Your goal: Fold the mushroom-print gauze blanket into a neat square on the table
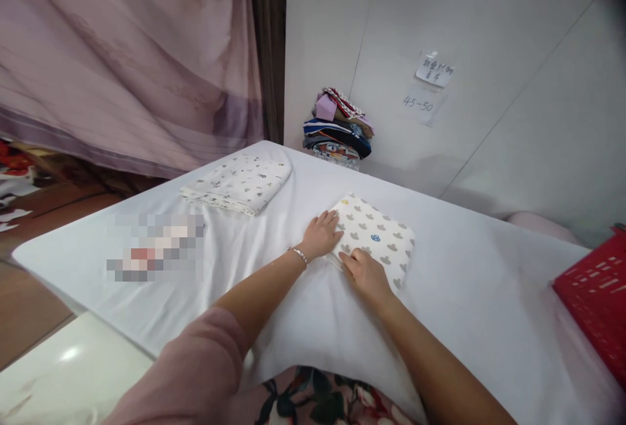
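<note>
A folded white cloth [375, 224] printed with grey cloud shapes, one blue and one yellow mark lies flat on the white-covered table. My left hand [321, 234], with a bracelet at the wrist, rests on its left edge, palm down and fingers stretched out. At the near left corner, my right hand [366, 275] has its fingers curled in on the cloth's edge; the thumb is partly hidden. Farther left lies a second folded white cloth [239, 180] with small dark prints, touched by neither hand.
The white table cover [464, 307] has wrinkles on the left. A pixelated item [156, 248] lies there. A red slotted basket [594, 301] stands at the right edge. Behind the table are a stack of folded fabrics [337, 128], a wall with paper notes [434, 70] and a pink curtain [147, 53].
</note>
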`<state>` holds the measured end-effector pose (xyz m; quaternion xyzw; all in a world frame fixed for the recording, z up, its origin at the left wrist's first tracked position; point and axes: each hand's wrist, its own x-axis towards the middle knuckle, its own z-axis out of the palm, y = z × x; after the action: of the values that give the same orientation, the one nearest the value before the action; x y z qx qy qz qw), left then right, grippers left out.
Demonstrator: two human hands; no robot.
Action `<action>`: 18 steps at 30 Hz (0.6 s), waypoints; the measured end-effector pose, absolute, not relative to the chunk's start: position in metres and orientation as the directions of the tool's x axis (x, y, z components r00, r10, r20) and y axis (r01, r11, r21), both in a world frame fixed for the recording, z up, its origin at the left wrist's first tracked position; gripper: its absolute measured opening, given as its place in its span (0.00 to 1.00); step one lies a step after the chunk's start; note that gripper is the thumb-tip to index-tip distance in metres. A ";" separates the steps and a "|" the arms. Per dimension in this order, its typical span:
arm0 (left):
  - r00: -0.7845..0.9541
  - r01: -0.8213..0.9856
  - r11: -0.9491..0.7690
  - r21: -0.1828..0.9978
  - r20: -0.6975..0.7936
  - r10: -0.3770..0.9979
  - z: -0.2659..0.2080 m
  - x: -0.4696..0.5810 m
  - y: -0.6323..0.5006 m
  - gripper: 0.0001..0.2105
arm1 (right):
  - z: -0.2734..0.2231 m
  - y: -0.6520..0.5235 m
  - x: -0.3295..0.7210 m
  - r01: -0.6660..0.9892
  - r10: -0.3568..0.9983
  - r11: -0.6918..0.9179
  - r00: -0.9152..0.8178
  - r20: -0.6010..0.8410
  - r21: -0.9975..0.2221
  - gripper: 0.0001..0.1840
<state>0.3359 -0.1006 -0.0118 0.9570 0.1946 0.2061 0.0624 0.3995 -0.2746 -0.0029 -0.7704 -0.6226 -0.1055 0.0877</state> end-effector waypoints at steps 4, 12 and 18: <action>0.841 0.341 -0.923 0.179 0.382 0.384 -0.020 0.334 -0.099 0.20 | 0.007 -0.278 0.399 0.969 0.946 -0.185 0.221 0.236 -0.166 0.15; 0.825 0.369 -0.918 0.146 0.403 0.396 -0.017 0.335 -0.101 0.19 | 0.036 -0.240 0.432 0.921 0.870 -0.085 0.255 0.423 -0.380 0.16; 0.845 0.403 -0.899 0.172 0.307 0.437 -0.010 0.333 -0.104 0.21 | 0.036 -0.173 0.461 0.975 0.905 -0.107 0.176 0.388 -0.194 0.22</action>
<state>0.3331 -0.1042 -0.0100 0.9592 0.2190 0.1716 0.0503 0.4607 -0.1731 0.0359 -0.7389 -0.6361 -0.0857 0.2053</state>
